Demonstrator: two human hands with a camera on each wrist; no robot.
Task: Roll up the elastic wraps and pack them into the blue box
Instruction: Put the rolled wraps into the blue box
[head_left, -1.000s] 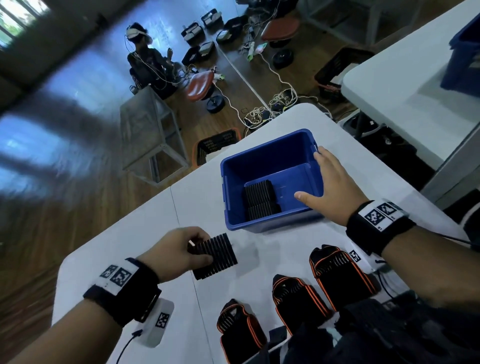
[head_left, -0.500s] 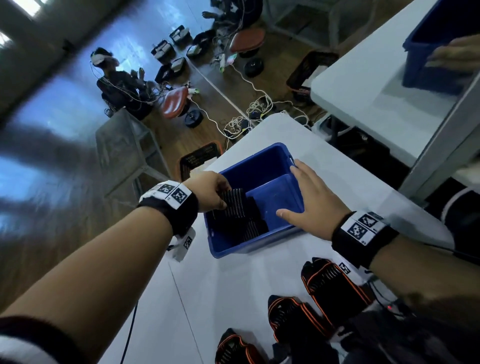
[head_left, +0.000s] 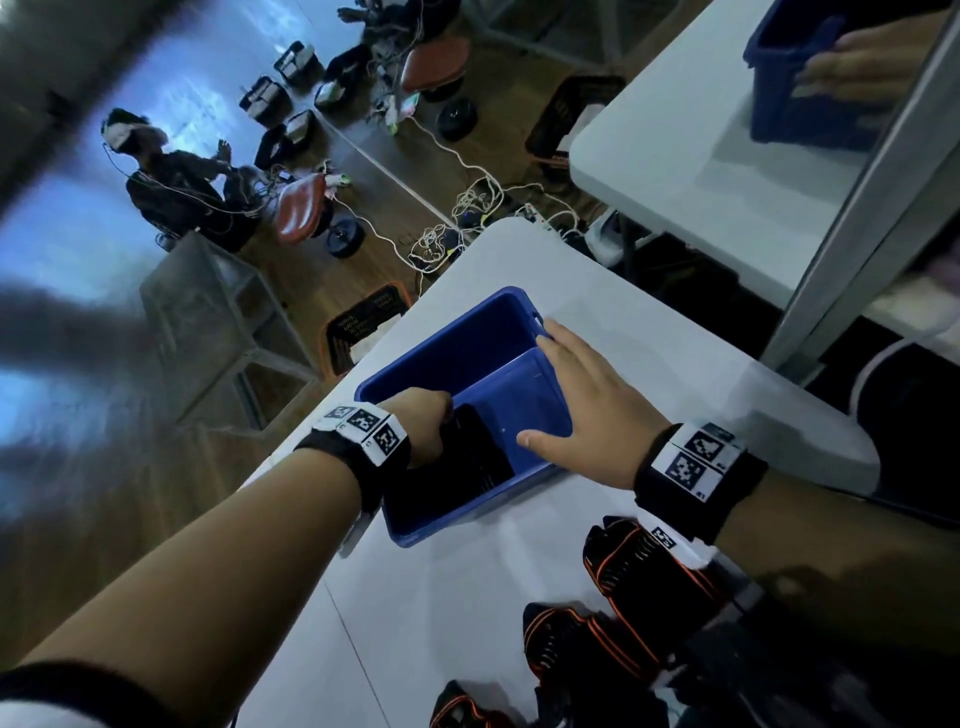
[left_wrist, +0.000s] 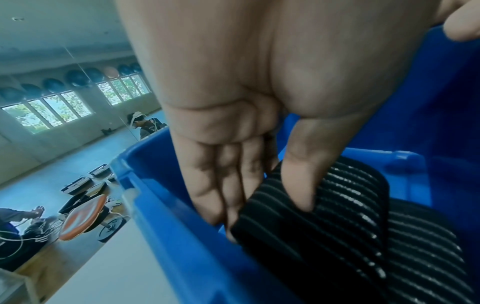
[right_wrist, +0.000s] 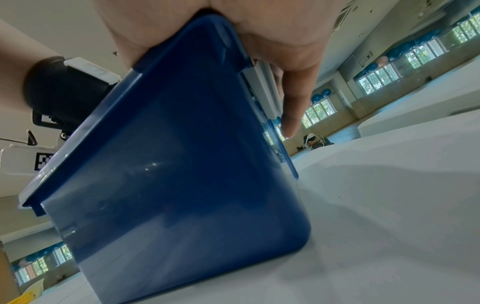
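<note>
- Box (head_left: 467, 338): blue, open-topped, standing on the white table (head_left: 467, 597); I see it from outside in the right wrist view (right_wrist: 182, 164).
- Left hand (head_left: 423, 431): reaches down inside the box at its left wall. In the left wrist view (left_wrist: 233, 102) I see the thumb (left_wrist: 301, 185) on top of a rolled wrap (left_wrist: 324, 216) and the fingers (left_wrist: 215, 185) running down between the roll and the wall, so the roll is pinched between them.
- Rolled wrap: black, ribbed, lying in the left part of the box, against a second black roll (left_wrist: 428, 257) beside it. In the head view both show only as a dark mass (head_left: 467, 467).
- Right hand (head_left: 587, 410): lies flat over the box's right rim, fingers straight and spread; thumb (head_left: 540, 441) points in over the box. In the right wrist view the palm (right_wrist: 272, 30) rests on the rim and one finger (right_wrist: 293, 102) hangs past the corner. It grips nothing.
- Loose wraps: three black ones with orange trim lie on the table near me (head_left: 649, 561), (head_left: 582, 644), (head_left: 462, 706), apart from the box.
- Surroundings: a second person (head_left: 171, 187) sits on the floor beyond the table.
</note>
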